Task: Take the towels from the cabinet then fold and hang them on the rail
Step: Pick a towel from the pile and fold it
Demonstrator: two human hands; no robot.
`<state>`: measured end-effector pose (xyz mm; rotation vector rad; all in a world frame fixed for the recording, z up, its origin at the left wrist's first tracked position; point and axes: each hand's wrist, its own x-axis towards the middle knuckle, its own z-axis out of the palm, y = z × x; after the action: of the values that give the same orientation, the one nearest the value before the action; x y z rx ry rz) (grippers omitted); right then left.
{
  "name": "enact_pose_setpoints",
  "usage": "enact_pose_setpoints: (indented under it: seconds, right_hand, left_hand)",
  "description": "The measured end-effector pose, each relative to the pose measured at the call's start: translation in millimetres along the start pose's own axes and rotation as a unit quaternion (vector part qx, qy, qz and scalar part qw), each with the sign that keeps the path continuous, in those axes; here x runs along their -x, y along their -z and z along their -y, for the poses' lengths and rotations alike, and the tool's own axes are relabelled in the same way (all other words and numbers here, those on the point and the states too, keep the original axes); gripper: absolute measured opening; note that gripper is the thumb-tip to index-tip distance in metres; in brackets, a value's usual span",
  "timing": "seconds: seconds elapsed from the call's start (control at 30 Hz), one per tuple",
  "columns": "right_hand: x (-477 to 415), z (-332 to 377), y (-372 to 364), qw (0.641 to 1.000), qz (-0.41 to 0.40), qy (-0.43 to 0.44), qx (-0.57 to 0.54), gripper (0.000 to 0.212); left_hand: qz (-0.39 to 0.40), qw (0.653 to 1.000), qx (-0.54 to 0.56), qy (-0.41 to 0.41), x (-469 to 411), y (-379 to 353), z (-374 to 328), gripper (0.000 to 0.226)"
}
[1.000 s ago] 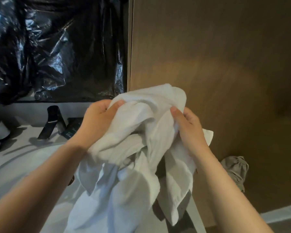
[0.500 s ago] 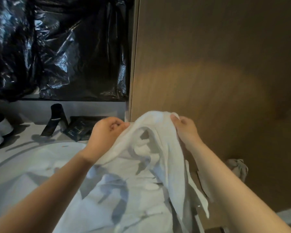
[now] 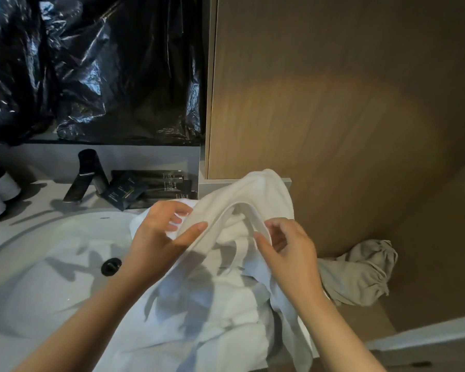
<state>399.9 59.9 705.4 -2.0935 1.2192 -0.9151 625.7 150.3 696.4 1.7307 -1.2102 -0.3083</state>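
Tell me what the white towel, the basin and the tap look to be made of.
The white towel: soft woven cloth, probably cotton, matte; it drapes and creases. The basin: glazed ceramic by the look, smooth white with soft shine. The tap: metal, likely, with a dark matte finish and a faint highlight.

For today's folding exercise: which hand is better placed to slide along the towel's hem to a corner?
Probably the right hand: its fingers pinch the hem itself; the left hand grips bunched towel.
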Motion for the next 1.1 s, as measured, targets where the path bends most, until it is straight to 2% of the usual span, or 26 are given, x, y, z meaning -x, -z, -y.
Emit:
enact_pose_setpoints:
  seconds: [0.1, 0.2, 0.23, 0.33, 0.5, 0.67, 0.87, 0.97, 1.1]
  right_hand:
    - [1, 0, -5, 0.999, 0.032, -0.017, 0.012, 0.026]
    - [-11, 0, -6, 1.000, 0.014, -0.010, 0.012, 0.007]
    - [-14, -1, -6, 1.000, 0.005, -0.006, 0.006, 0.007]
    - [-20, -3, -5, 0.998, -0.013, -0.019, -0.053, 0.023]
    - [-30, -8, 2, 0.989, -0.055, -0.039, -0.133, 0.029]
    - [-55, -18, 33, 0.986, -0.110, -0.018, -0.122, 0.025]
    - [-71, -23, 46, 0.988, -0.135, -0.003, -0.070, 0.025]
    - [-74, -22, 51, 0.989, -0.138, 0.013, -0.049, 0.024]
    - [-78, -20, 57, 0.988, -0.147, 0.024, -0.039, 0.021]
  left_hand:
    - [0.036, 0.997, -0.060, -0.040, 14, 12, -2, 0.039]
    - [0.094, 0.989, -0.100, -0.047, 20, 12, -2, 0.031]
    - [0.099, 0.988, -0.112, -0.050, 21, 10, -2, 0.027]
    - [0.083, 0.989, -0.112, -0.049, 23, 5, 0, 0.027]
    - [0.017, 0.990, -0.138, 0.000, 17, 12, 0, 0.021]
    - [0.093, 0.984, -0.150, 0.034, 10, 30, 8, 0.018]
    - [0.024, 0.979, -0.197, 0.044, 6, 27, 25, 0.019]
    - [-0.021, 0.980, -0.191, 0.061, 2, 28, 29, 0.029]
    - [0.018, 0.972, -0.213, 0.097, -14, 34, 29, 0.041]
